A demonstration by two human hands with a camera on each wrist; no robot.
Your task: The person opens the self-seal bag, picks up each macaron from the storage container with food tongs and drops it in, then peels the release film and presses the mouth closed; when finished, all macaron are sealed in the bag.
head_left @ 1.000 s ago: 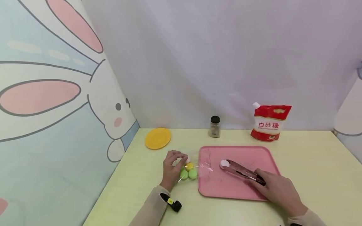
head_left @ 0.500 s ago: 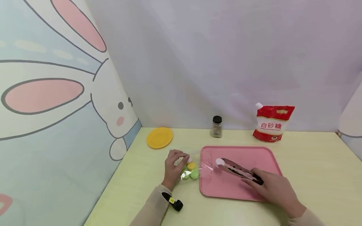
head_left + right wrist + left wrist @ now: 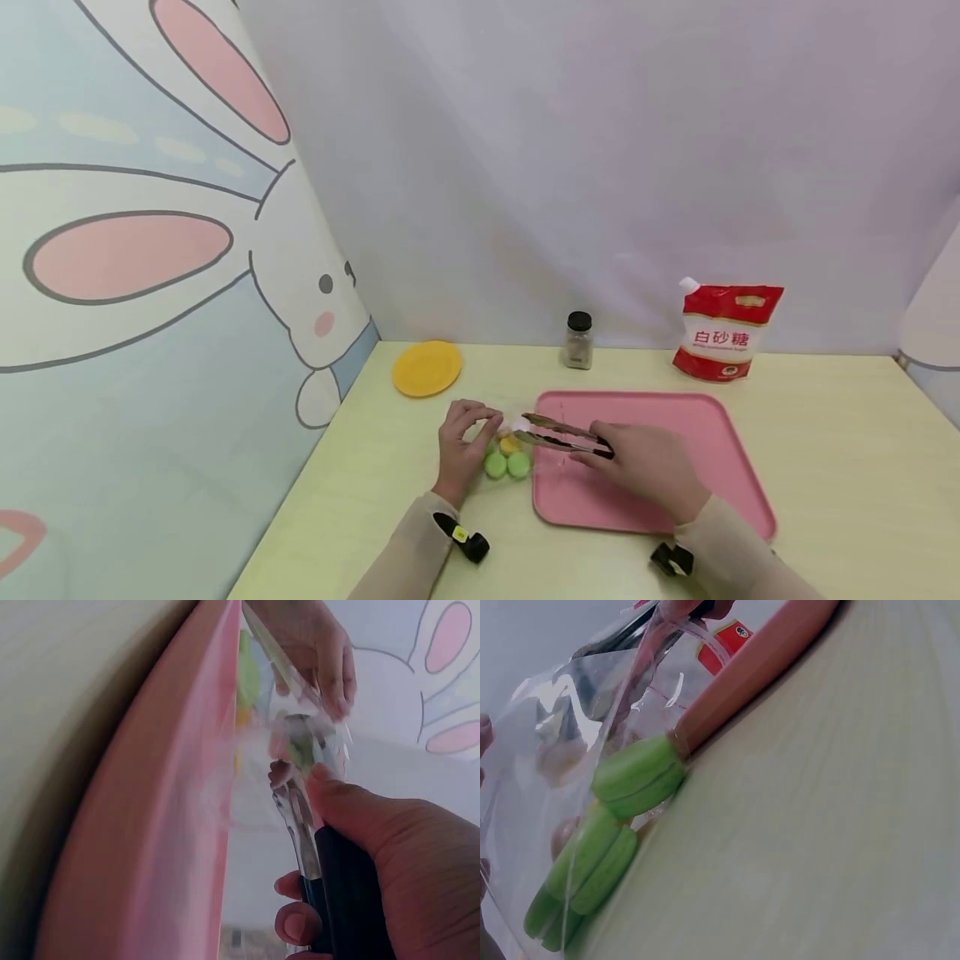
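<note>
My left hand (image 3: 467,446) pinches the upper edge of a clear plastic bag (image 3: 562,720) lying on the table. Inside the bag are green macarons (image 3: 637,778), with a yellow macaron (image 3: 509,445) and a pale pink one behind them in the head view. Metal tongs with black handles (image 3: 566,433) are gripped in my right hand (image 3: 648,467). Their tips hold a whitish-pink macaron (image 3: 521,425) at the bag's mouth, above the yellow one. The bag's open end overlaps the left edge of the pink tray (image 3: 705,450).
A yellow plate (image 3: 427,369) lies at the back left of the table. Behind the tray stand a small black-capped jar (image 3: 578,342) and a red-and-white sugar pouch (image 3: 726,333). A rabbit-printed wall (image 3: 187,350) closes off the left side.
My right hand has carried the tongs and the whitish-pink macaron leftward from over the tray to the bag. My left hand keeps its pinch on the bag.
</note>
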